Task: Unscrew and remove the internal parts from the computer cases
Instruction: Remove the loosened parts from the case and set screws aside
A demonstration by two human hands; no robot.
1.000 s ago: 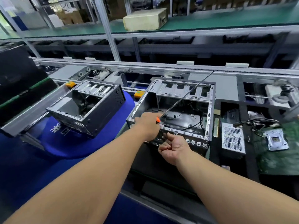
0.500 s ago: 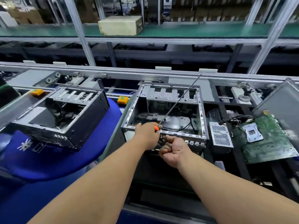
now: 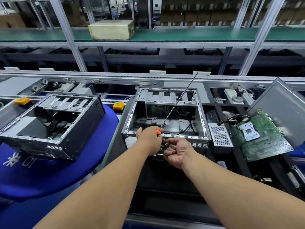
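The left hand (image 3: 149, 138) is curled round the orange handle of a long screwdriver (image 3: 179, 100), whose thin shaft slants up and away from the knuckles, its tip pointing clear of the work. Just to its right, almost touching, the right hand (image 3: 177, 152) is closed in a fist against the near front panel of the open computer case (image 3: 200, 113); whether its fingers pinch something small there or hold nothing cannot be told, since they hide the spot.

The case stands directly beyond both hands, open side up, with loose black cables and brackets on its floor. It is likely stiff sheet steel, fairly heavy, with thin edges that could cut, so the folded top rim looks the safest hold. The cables are soft and should be pulled at their plugs, not mid-length.

Well off to the left of the left hand a second case (image 3: 54, 123) lies tilted on a blue cloth (image 3: 92, 162). To the right of the right hand sit a perforated power supply (image 3: 220, 135) and, further out, a green motherboard (image 3: 264, 138), fragile and best lifted by its edges.
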